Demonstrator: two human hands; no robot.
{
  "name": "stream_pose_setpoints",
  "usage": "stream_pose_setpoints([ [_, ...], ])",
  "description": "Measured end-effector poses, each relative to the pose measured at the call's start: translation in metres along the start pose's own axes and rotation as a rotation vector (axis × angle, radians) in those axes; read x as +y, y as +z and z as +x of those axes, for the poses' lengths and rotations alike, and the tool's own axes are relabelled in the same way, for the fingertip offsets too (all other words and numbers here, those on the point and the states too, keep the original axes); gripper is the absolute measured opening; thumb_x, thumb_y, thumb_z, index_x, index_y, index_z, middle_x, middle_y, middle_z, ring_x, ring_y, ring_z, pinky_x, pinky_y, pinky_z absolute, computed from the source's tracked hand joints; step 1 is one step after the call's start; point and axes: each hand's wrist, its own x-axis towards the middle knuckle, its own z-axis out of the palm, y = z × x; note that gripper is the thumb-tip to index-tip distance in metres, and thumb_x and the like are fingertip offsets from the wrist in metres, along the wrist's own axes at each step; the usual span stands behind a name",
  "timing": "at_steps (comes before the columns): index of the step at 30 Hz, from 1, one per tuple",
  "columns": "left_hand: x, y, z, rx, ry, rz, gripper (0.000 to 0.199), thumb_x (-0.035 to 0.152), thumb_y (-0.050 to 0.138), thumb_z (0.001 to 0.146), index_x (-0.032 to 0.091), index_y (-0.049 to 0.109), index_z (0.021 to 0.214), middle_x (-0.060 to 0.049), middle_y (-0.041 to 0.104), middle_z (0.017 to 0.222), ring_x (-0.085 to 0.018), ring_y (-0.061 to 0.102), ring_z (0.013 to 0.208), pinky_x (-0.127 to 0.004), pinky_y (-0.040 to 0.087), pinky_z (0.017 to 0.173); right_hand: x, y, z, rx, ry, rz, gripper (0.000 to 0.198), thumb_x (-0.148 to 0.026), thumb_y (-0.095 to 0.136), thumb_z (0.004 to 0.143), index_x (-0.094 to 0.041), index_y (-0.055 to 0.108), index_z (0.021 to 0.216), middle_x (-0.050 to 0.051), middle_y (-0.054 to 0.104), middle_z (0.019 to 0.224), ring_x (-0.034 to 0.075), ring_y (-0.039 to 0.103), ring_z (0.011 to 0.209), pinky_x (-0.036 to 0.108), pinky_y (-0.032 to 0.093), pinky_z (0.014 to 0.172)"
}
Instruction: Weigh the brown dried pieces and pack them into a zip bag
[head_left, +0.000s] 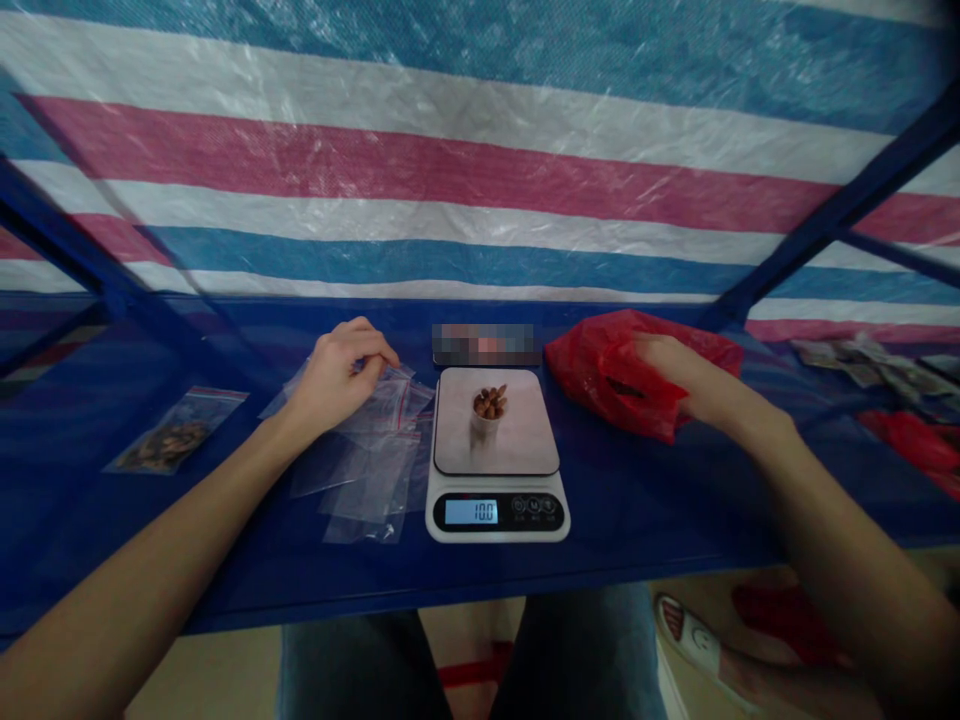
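Pinching one clear plastic zip bag [379,385] from the loose pile left of the white digital kitchen scale [496,460], the left hand [337,375] is closed on it. The right hand [679,385] sits buried in the crumpled red plastic bag [615,385], grip hidden. A careless tug could drag neighbouring bags along or knock over the small nut-filled cup [489,410].

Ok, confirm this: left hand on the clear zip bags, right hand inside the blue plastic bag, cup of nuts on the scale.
Wrong in one respect: the head view shows the plastic bag around the right hand is red. The left hand touches the clear zip bags; the cup of nuts stands on the scale.
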Motion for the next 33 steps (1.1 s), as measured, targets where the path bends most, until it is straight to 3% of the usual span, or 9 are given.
stream_pose_setpoints([
  [3,-0.002,-0.009,0.002,0.014,0.012,0.030,0.032,0.014,0.047,0.086,0.021,0.075,0.075,-0.004,0.068,0.074,-0.022,0.063,0.081,-0.035,0.048,0.074,-0.003,-0.014,-0.003,-0.038,0.060,0.048,0.017,-0.019,0.059,0.090,-0.018,0.076,0.089,0.016,0.081,0.102,0.027,0.075,0.092,0.037,0.057,0.089],
  [6,-0.005,-0.021,0.005,-0.075,-0.018,-0.003,0.030,0.017,0.048,0.090,0.024,0.078,0.087,-0.004,0.072,0.081,-0.021,0.065,0.082,-0.032,0.049,0.073,-0.006,-0.023,-0.009,0.250,0.244,0.026,0.022,-0.028,0.061,0.092,-0.016,0.079,0.097,0.013,0.081,0.095,0.024,0.075,0.082,0.035,0.056,0.077],
  [9,-0.010,-0.031,0.005,-0.290,-0.064,-0.107,0.025,0.032,0.058,0.097,0.024,0.077,0.110,-0.005,0.076,0.103,-0.020,0.068,0.087,-0.031,0.052,0.076,-0.015,-0.024,-0.007,0.528,0.334,0.053,0.022,-0.028,0.064,0.090,-0.018,0.081,0.100,0.007,0.078,0.080,0.020,0.071,0.069,0.031,0.053,0.067],
  [12,-0.016,-0.034,0.000,-0.505,-0.044,-0.160,0.040,0.047,0.076,0.089,0.025,0.073,0.122,-0.007,0.073,0.118,-0.023,0.068,0.105,-0.035,0.053,0.093,-0.034,-0.024,0.006,0.659,0.288,0.092,0.020,-0.025,0.065,0.090,-0.019,0.082,0.099,0.003,0.073,0.071,0.016,0.066,0.061,0.028,0.049,0.060],
  [15,-0.020,-0.030,-0.005,-0.574,-0.013,-0.118,0.045,0.044,0.086,0.080,0.026,0.072,0.120,-0.007,0.071,0.121,-0.025,0.064,0.112,-0.038,0.050,0.100,-0.058,-0.027,0.026,0.684,0.190,0.099,0.019,-0.022,0.065,0.091,-0.018,0.082,0.099,0.001,0.070,0.067,0.014,0.063,0.056,0.026,0.047,0.057],
  [20,-0.016,-0.028,-0.001,-0.526,-0.011,-0.125,0.010,0.030,0.072,0.091,0.021,0.071,0.086,-0.003,0.071,0.088,-0.020,0.063,0.085,-0.031,0.049,0.081,-0.097,-0.029,0.060,0.765,0.090,0.189,0.019,-0.025,0.061,0.096,-0.022,0.080,0.100,-0.001,0.067,0.063,0.016,0.063,0.055,0.028,0.046,0.055],
  [26,-0.001,-0.049,0.007,-0.293,-0.092,-0.262,0.018,0.035,0.066,0.095,0.019,0.073,0.088,-0.003,0.075,0.089,-0.019,0.067,0.081,-0.030,0.050,0.076,-0.117,-0.008,0.073,0.545,0.051,0.204,0.025,-0.027,0.052,0.102,-0.027,0.076,0.108,-0.001,0.071,0.073,0.019,0.066,0.063,0.030,0.049,0.061],
  [30,0.012,-0.043,0.007,-0.091,-0.110,-0.343,0.019,0.036,0.073,0.091,0.018,0.073,0.084,-0.004,0.076,0.087,-0.020,0.069,0.084,-0.032,0.050,0.079,-0.115,0.011,0.066,0.420,0.008,0.305,0.025,-0.030,0.052,0.105,-0.026,0.076,0.110,0.004,0.079,0.099,0.021,0.072,0.084,0.031,0.053,0.070],
  [33,0.025,-0.036,0.008,0.044,-0.122,-0.365,0.020,0.036,0.077,0.087,0.019,0.072,0.080,-0.003,0.075,0.084,-0.019,0.068,0.081,-0.032,0.049,0.078,-0.122,0.016,0.066,0.343,-0.089,0.393,0.020,-0.030,0.060,0.104,-0.024,0.077,0.111,0.004,0.078,0.100,0.020,0.069,0.084,0.030,0.051,0.069],
])
